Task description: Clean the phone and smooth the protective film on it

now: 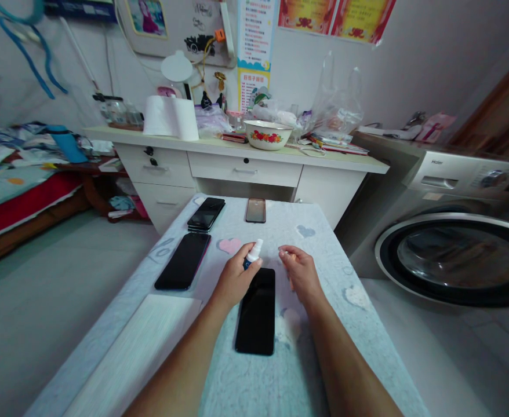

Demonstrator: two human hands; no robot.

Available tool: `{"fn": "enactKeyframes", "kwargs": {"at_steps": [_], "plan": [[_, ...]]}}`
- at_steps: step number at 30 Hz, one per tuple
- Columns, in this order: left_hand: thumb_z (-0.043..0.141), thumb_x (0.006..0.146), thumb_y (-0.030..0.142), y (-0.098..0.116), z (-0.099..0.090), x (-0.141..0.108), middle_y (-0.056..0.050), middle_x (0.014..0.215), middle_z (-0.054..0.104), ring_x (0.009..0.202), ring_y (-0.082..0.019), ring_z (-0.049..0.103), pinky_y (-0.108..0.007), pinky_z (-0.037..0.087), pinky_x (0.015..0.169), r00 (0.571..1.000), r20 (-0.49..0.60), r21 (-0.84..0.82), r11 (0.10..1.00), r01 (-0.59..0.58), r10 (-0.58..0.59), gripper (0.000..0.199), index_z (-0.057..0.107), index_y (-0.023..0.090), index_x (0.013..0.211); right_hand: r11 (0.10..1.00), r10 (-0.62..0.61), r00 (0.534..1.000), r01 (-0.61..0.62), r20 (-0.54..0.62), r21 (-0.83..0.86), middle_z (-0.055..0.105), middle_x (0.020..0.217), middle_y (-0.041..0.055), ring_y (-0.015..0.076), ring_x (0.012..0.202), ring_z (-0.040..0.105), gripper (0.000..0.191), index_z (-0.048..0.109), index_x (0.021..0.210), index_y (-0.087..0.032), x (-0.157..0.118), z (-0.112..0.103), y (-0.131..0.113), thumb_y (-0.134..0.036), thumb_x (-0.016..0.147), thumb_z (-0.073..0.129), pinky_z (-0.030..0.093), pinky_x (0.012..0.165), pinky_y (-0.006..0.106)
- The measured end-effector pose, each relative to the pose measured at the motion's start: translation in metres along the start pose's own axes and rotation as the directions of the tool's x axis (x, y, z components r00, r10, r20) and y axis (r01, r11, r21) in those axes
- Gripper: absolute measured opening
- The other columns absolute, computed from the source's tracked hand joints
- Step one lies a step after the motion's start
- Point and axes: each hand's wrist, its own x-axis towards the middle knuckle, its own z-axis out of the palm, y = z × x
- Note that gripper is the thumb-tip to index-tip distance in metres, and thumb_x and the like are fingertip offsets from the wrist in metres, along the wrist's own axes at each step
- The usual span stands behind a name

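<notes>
My left hand (233, 274) is wrapped round a small spray bottle (253, 253) with a white nozzle and a dark blue label, held tilted above the far end of a black-screened phone (257, 318). That phone lies face up on the cloth-covered table between my forearms. To the right of the bottle, apart from it, my right hand (300, 271) has its fingers curled together. Something small and pale shows at its fingertips, too small to make out. Further left rests a larger dark phone or tablet (183, 262), and beyond it a stack of phones (206, 214).
A phone case or phone with a brownish face (255, 210) lies at the table's far end. A white board (137, 347) lies along the left edge. Behind stands a desk (237, 157) with paper rolls (170, 117) and a floral bowl (268, 135). A washing machine (450, 197) is at right.
</notes>
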Motion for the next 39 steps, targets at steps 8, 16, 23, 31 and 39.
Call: {"fn": "enactKeyframes", "kwargs": {"at_steps": [8,16,23,31,39], "plan": [[0.053,0.082,0.033,0.003,0.003,-0.006,0.0,0.084,0.067,0.075,-0.015,0.061,-0.025,0.049,0.074,0.983,0.185,0.041,0.999,0.001,-0.009,0.041,0.057,0.02,0.121,0.841,0.066,0.989,-0.127,0.135,0.525,0.034,0.052,-0.0094,0.0045,0.042,0.026,0.036,0.063,0.099,-0.018,-0.004,0.003,-0.01,-0.04,0.072,0.069,0.022,0.039,0.017],[0.05,0.085,0.031,0.002,0.003,-0.005,-0.001,0.099,0.067,0.081,-0.015,0.062,-0.027,0.051,0.077,0.981,0.192,0.063,0.997,-0.046,0.033,0.037,0.059,0.02,0.118,0.888,0.048,0.98,-0.13,0.191,0.441,0.036,0.052,-0.0089,0.0047,0.043,0.027,0.036,0.065,0.097,-0.018,-0.008,0.005,-0.013,-0.04,0.069,0.071,0.023,0.04,0.018],[0.052,0.082,0.028,0.001,0.002,-0.006,-0.003,0.113,0.065,0.098,-0.019,0.062,-0.031,0.044,0.092,0.982,0.182,0.199,0.977,-0.078,0.041,0.039,0.054,0.023,0.122,0.922,0.027,0.979,-0.103,0.204,0.373,0.038,0.051,-0.0076,0.0051,0.043,0.03,0.033,0.067,0.091,-0.017,-0.01,0.009,-0.01,-0.046,0.075,0.064,0.024,0.04,0.018],[0.049,0.082,0.026,0.008,0.0,-0.006,-0.001,0.097,0.068,0.085,-0.017,0.063,-0.026,0.045,0.079,0.982,0.18,0.263,0.96,-0.097,0.05,0.028,0.056,0.024,0.109,0.928,0.026,0.978,-0.1,0.206,0.359,0.051,0.062,-0.0043,0.0052,0.043,0.034,0.031,0.062,0.088,-0.018,-0.014,0.014,-0.012,-0.048,0.078,0.061,0.025,0.039,0.017],[0.049,0.082,0.023,0.007,0.001,-0.008,-0.001,0.092,0.066,0.082,-0.018,0.063,-0.026,0.044,0.073,0.98,0.186,0.296,0.947,-0.123,0.069,0.024,0.052,0.024,0.106,0.932,0.005,0.973,-0.088,0.23,0.351,0.053,0.062,-0.0042,0.0048,0.044,0.034,0.029,0.06,0.085,-0.018,-0.014,0.013,-0.01,-0.046,0.079,0.06,0.026,0.039,0.016]]}}
